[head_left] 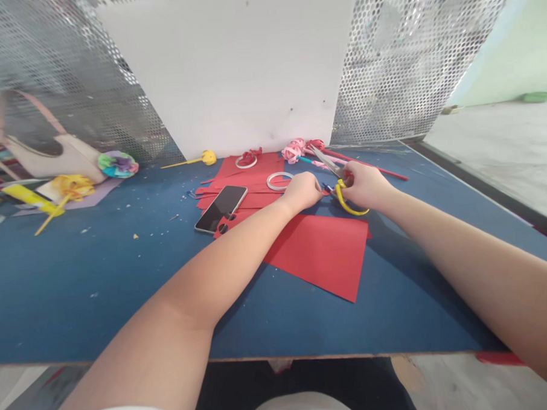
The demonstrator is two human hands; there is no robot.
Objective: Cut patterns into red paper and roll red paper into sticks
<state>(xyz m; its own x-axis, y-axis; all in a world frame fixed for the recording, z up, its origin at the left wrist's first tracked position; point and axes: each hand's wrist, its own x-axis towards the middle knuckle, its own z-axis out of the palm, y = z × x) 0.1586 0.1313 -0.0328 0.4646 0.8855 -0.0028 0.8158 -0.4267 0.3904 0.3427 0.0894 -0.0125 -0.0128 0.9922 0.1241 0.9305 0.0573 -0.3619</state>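
Note:
My right hand (pixel 366 186) is closed on a pair of scissors (pixel 326 161) with yellow handles; the blades point up and to the left, away from me. One yellow handle loop hangs below the fingers. Just left of it, my left hand (pixel 304 191) is pinched, and what lies between its fingertips is too small to make out. Beneath the left wrist a sheet of red paper (pixel 323 251) lies flat. Cut red strips (pixel 255 200) lie behind it. A white tape roll (pixel 275 181) sits beside the left hand, and a phone (pixel 222 208) rests on red paper.
Pink and red paper flowers (pixel 293 150) lie behind my hands, with a red stick (pixel 390 173) at the right. To the left are a yellow flower (pixel 76 187), a multicoloured flower (pixel 117 164) and a handbag (pixel 58 155). A white panel (pixel 249 67) stands at the blue table's back.

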